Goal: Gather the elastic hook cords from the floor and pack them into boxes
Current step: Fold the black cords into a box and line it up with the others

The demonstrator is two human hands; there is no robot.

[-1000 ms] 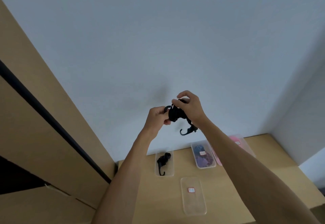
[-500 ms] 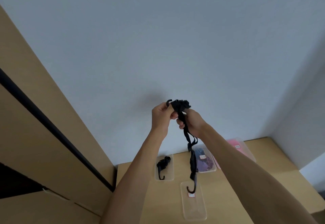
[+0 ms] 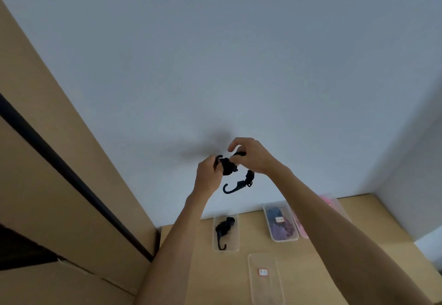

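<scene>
1. Where the view begins at the left, tan cabinet panels [image 3: 35, 161] with a dark groove rise beside the pale wall [image 3: 239, 53]; they play no part in the work.
2. Left hand [image 3: 207, 175]: raised above the wooden tabletop [image 3: 334, 256], fingers curled round the bundled part of a black elastic hook cord [image 3: 228, 167], with one hook end showing at the knuckles. The grip appears to anchor the coil so it cannot spring apart.
3. Clear box [image 3: 226, 248], below the left hand, lid off, on the tabletop: it holds one coiled black cord [image 3: 223, 229], hook toward the viewer. Judged the likely destination for the cord in hand, being the same colour.
4. Right hand [image 3: 253, 156]: thumb and fingertips pinch the cord's free length near the bundle. The remaining tail hangs in a short loop to the second hook [image 3: 233, 188], clear of the table; winding seems nearly complete.
5. Loose clear lid [image 3: 265, 278] with a small label, nearest the viewer, probably set aside until the open box is filled.
6. Closed box [image 3: 281, 224] with bluish-purple contents, and beside it a pink-filled box [image 3: 332, 205] partly hidden by the right forearm; both apparently already packed.
</scene>
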